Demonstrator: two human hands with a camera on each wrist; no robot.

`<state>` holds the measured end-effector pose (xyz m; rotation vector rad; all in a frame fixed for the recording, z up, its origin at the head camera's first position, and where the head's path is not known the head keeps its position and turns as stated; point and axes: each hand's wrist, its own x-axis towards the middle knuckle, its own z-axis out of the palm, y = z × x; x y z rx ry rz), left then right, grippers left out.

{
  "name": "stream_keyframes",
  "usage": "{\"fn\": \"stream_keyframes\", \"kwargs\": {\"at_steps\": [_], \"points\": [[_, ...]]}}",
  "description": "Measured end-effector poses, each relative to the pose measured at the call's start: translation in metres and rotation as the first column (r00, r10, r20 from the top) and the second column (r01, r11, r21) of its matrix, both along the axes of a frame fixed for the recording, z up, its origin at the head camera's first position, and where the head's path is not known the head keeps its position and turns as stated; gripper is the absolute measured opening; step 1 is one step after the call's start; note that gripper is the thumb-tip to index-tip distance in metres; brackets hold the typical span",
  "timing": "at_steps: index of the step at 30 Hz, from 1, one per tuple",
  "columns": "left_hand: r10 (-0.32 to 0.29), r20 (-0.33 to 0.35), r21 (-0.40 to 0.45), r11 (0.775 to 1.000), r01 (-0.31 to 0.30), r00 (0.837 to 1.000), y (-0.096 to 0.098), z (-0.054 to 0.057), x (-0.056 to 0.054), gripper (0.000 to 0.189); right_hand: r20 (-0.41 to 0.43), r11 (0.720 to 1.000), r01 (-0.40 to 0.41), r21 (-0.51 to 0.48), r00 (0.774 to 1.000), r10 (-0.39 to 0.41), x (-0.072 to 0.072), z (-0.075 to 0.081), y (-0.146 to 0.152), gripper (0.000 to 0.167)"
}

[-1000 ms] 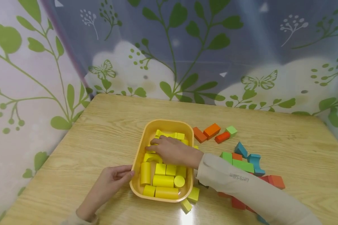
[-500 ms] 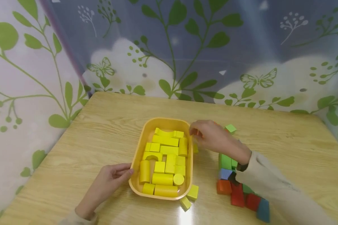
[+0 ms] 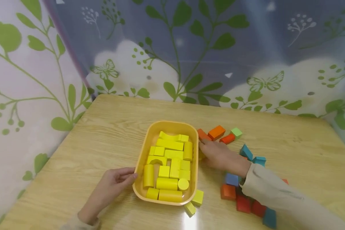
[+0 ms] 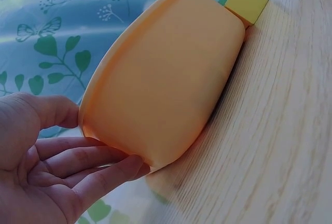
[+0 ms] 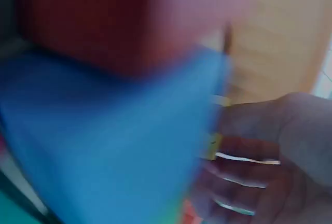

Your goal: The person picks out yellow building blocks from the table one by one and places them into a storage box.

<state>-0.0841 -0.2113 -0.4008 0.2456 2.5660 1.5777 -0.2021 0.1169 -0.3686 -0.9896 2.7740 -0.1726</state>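
A yellow-orange plastic tray holds several yellow building blocks laid flat, among them cylinders, cuboids and an arch. My left hand grips its left rim, thumb on the lip and fingers against the outer wall. Just outside the right wall, my right hand reaches down with its fingers around a yellow block, which is mostly hidden by the hand. Orange blocks lie just beyond its fingertips. A blurred blue block fills much of the right wrist view.
Two yellow blocks lie by the tray's near right corner. Red blocks, blue blocks and others are scattered on the right, partly under the right sleeve. A patterned curtain stands behind the wooden table.
My right hand has left the tray's inside, gone over the right rim and come down beside the wall at a yellow block. The left hand has kept its hold on the rim.
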Motion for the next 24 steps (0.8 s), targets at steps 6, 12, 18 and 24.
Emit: {"fn": "stream_keyframes", "kwargs": {"at_steps": [6, 12, 18, 24], "points": [[0.004, 0.006, -0.012, 1.0, -0.004, 1.0, 0.001, 0.003, 0.001, 0.038, -0.017, 0.985, 0.059, -0.162, 0.998, -0.062, 0.001, 0.044, 0.004, 0.03], [0.016, 0.02, 0.002, 1.0, -0.016, 1.0, 0.001, 0.002, 0.002, 0.039, -0.074, 0.978, -0.072, -0.194, 0.996, 0.058, 0.01, 0.052, -0.04, 0.038], [0.002, 0.027, 0.019, 1.0, -0.003, 1.0, 0.002, 0.0, 0.003, 0.039, -0.056, 0.982, -0.171, -0.084, 0.984, 0.167, 0.019, 0.026, -0.075, 0.031], [0.014, 0.026, 0.004, 1.0, -0.014, 1.0, 0.002, 0.004, 0.003, 0.039, -0.118, 0.939, -0.344, -0.003, 0.932, 0.342, 0.021, 0.019, -0.084, 0.016]]}}
